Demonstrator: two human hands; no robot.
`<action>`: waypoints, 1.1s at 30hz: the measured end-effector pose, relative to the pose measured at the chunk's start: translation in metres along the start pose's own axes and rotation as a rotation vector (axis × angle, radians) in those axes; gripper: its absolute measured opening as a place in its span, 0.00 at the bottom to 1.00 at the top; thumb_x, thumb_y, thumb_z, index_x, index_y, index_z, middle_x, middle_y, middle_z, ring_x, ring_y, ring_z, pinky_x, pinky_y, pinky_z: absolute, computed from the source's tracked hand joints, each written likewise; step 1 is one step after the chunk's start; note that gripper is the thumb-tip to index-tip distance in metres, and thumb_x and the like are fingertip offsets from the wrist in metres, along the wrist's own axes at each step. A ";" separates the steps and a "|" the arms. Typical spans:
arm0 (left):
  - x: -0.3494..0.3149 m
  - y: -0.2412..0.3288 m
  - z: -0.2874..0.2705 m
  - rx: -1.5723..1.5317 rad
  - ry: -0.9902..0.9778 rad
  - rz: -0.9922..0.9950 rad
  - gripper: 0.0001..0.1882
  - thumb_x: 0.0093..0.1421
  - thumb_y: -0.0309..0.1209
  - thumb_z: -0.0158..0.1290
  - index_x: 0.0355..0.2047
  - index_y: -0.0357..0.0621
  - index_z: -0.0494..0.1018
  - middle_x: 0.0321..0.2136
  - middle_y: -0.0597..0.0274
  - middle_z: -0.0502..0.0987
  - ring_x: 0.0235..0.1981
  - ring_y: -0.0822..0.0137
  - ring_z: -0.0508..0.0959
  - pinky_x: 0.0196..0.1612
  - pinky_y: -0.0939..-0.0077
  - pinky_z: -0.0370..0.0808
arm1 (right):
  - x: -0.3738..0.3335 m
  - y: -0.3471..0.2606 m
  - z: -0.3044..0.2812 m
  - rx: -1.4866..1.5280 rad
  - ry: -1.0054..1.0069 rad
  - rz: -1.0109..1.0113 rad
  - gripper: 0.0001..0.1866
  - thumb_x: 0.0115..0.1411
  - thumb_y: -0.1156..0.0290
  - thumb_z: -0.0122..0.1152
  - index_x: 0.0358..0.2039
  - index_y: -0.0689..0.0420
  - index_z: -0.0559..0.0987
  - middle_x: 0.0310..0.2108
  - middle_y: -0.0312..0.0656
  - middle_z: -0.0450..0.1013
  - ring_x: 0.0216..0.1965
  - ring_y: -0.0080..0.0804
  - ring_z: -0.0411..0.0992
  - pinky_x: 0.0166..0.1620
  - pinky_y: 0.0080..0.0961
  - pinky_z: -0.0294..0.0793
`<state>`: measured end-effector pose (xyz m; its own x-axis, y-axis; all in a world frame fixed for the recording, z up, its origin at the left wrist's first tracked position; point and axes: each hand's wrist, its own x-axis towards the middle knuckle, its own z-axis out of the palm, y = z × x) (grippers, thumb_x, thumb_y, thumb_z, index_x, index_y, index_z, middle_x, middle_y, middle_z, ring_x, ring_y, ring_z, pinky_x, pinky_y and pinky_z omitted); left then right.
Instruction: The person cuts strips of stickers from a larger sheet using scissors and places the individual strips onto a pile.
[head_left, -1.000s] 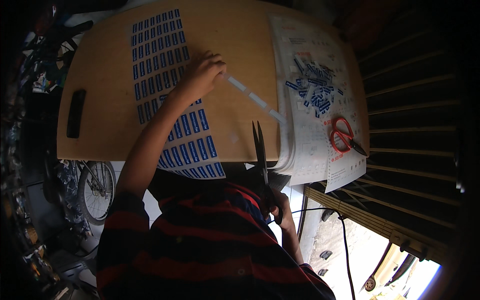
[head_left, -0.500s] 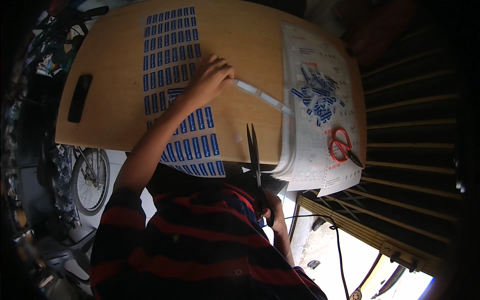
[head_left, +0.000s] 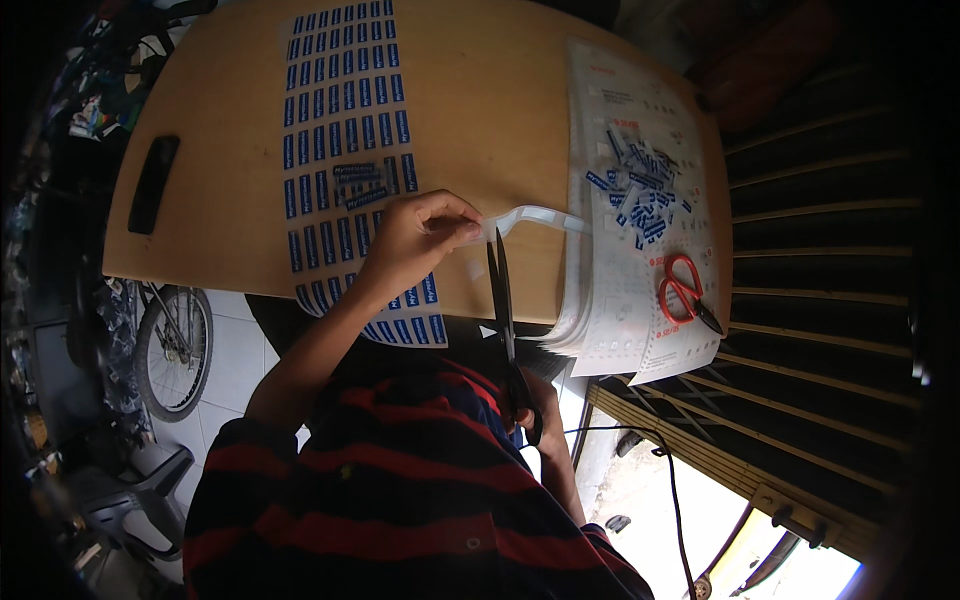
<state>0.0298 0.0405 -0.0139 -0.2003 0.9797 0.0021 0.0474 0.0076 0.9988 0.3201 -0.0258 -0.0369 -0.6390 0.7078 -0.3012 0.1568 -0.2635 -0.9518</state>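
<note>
My left hand (head_left: 420,240) pinches one end of a pale, narrow label strip (head_left: 545,214), which bows up and runs right to the stacked white sheets. From below, large dark scissors (head_left: 505,310) point away from me, gripped by their handles in my right hand (head_left: 543,405) close to my body. Their blades are slightly apart, with the tips at the strip just beside my left fingers. Under my left wrist lies a long sheet of blue labels in rows (head_left: 345,130). A few loose blue labels (head_left: 358,180) rest on it.
Stacked white printed sheets (head_left: 600,90) cover the table's right side and overhang its near edge. On them are a heap of small cut blue labels (head_left: 650,190) and red-handled scissors (head_left: 680,290). A black phone (head_left: 154,185) lies at left. A slatted gate (head_left: 820,250) stands at right.
My left hand has come nearer and slightly right, bringing the strip's end to the scissor tips. The strip now bows instead of lying straight. My right hand has barely moved.
</note>
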 end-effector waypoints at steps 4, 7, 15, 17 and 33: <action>-0.006 -0.009 0.006 -0.100 -0.008 0.009 0.08 0.60 0.21 0.60 0.38 0.33 0.73 0.33 0.55 0.83 0.32 0.76 0.81 0.30 0.82 0.75 | 0.005 -0.002 0.003 -0.014 0.015 -0.003 0.47 0.46 0.21 0.58 0.30 0.63 0.71 0.17 0.33 0.67 0.16 0.18 0.66 0.19 0.15 0.63; -0.009 0.004 0.004 0.047 -0.014 -0.090 0.11 0.60 0.20 0.60 0.36 0.37 0.67 0.32 0.56 0.81 0.35 0.73 0.82 0.34 0.82 0.77 | 0.006 0.000 0.003 -0.022 0.019 -0.013 0.46 0.47 0.22 0.58 0.30 0.63 0.71 0.17 0.33 0.67 0.15 0.18 0.67 0.19 0.16 0.63; -0.011 -0.005 -0.007 0.182 0.001 0.099 0.12 0.59 0.25 0.63 0.35 0.36 0.69 0.29 0.58 0.79 0.33 0.72 0.82 0.35 0.79 0.76 | 0.005 0.015 -0.004 -0.044 0.043 -0.019 0.31 0.53 0.41 0.70 0.31 0.61 0.75 0.17 0.30 0.68 0.17 0.13 0.64 0.20 0.17 0.60; -0.008 0.003 -0.016 0.223 0.055 0.133 0.08 0.59 0.25 0.62 0.34 0.36 0.75 0.30 0.61 0.80 0.33 0.72 0.82 0.38 0.78 0.76 | 0.006 0.015 -0.003 -0.081 0.067 -0.039 0.30 0.53 0.43 0.71 0.30 0.60 0.75 0.17 0.30 0.68 0.16 0.13 0.64 0.19 0.17 0.59; 0.011 -0.007 0.004 0.923 -0.089 0.534 0.15 0.57 0.30 0.62 0.46 0.45 0.81 0.43 0.63 0.77 0.48 0.61 0.71 0.53 0.61 0.67 | -0.020 0.000 -0.013 0.052 0.044 0.064 0.49 0.43 0.21 0.58 0.35 0.63 0.70 0.18 0.31 0.67 0.17 0.16 0.68 0.20 0.15 0.66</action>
<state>0.0311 0.0518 -0.0215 0.1356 0.9119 0.3873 0.8374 -0.3144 0.4471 0.3427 -0.0307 -0.0314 -0.5947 0.7163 -0.3650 0.1564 -0.3423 -0.9265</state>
